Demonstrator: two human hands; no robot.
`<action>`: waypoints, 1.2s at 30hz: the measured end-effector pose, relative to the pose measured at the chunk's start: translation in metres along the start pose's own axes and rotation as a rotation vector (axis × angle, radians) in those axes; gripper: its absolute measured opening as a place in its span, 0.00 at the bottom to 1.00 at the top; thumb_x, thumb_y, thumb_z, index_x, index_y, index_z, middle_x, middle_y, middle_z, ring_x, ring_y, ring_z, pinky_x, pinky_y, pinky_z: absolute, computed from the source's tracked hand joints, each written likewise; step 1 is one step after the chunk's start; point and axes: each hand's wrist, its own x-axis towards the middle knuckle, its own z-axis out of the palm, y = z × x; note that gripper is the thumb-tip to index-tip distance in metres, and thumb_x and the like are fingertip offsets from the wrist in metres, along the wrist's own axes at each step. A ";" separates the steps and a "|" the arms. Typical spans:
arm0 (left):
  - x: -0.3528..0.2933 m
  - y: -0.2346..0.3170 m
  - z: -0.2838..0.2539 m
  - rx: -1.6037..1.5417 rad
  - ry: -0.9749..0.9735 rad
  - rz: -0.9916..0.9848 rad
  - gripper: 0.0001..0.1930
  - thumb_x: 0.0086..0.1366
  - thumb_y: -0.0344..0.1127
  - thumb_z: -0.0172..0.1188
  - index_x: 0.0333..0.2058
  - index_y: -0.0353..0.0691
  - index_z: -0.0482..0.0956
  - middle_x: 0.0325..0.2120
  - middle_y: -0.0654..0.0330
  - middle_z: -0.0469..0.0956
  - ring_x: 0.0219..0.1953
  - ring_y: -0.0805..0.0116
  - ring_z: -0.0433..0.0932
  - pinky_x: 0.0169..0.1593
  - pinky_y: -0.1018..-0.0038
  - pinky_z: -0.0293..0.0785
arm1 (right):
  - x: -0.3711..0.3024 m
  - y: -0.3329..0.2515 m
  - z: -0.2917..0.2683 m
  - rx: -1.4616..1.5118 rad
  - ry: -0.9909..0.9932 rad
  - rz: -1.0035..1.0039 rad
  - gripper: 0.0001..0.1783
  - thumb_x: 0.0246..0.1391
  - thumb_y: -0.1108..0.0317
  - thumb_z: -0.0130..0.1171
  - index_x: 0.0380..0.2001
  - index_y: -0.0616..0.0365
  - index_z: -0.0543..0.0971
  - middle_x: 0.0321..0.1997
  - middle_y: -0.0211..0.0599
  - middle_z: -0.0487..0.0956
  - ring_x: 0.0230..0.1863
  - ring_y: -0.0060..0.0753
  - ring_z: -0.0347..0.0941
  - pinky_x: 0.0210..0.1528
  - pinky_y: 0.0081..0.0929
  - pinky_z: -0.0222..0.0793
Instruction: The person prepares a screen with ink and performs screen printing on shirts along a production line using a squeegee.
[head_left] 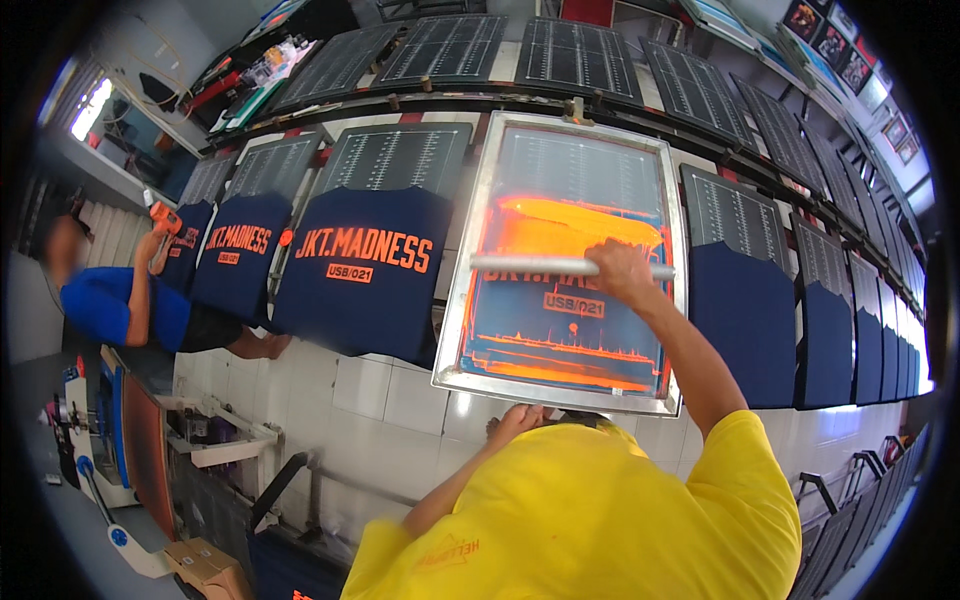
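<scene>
My right hand (622,272) is closed round a long pale squeegee (535,265) lying crosswise on a screen printing frame (448,330). Bright orange ink (570,218) is heaped on the mesh on the far side of the squeegee. Thinner orange streaks run along the near end of the mesh. Through the mesh shows a dark blue garment panel with lettering, partly covered by the squeegee and my hand. By the frame's near metal edge, my left hand (513,424) has its fingers curled; what they hold, if anything, is hidden.
To the left lie dark blue shirts (365,300) with orange print, on dark boards. Plain blue shirts (742,320) continue to the right. A co-worker in blue (105,305) holds an orange heat gun (163,217) at the far left. A rail (440,100) runs behind the frame.
</scene>
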 end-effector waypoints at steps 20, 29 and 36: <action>-0.002 0.015 0.001 -0.049 -0.015 -0.007 0.22 0.76 0.50 0.45 0.26 0.41 0.70 0.20 0.69 0.66 0.23 0.77 0.63 0.29 0.76 0.62 | -0.024 0.034 -0.006 0.016 0.261 0.086 0.09 0.43 0.67 0.66 0.29 0.51 0.78 0.29 0.34 0.79 0.37 0.43 0.77 0.39 0.43 0.74; -0.010 0.027 0.004 -0.042 0.010 -0.021 0.21 0.76 0.48 0.45 0.25 0.42 0.71 0.19 0.70 0.66 0.23 0.79 0.63 0.29 0.75 0.63 | 0.012 0.062 0.006 -0.002 0.134 0.152 0.09 0.42 0.68 0.65 0.30 0.52 0.80 0.31 0.37 0.81 0.38 0.45 0.78 0.40 0.46 0.74; -0.010 0.030 0.006 -0.043 0.048 -0.034 0.21 0.76 0.48 0.46 0.24 0.43 0.69 0.18 0.71 0.64 0.22 0.79 0.61 0.28 0.75 0.60 | -0.047 0.013 0.001 -0.008 0.074 0.129 0.09 0.44 0.64 0.66 0.31 0.50 0.80 0.31 0.35 0.81 0.38 0.42 0.78 0.40 0.43 0.75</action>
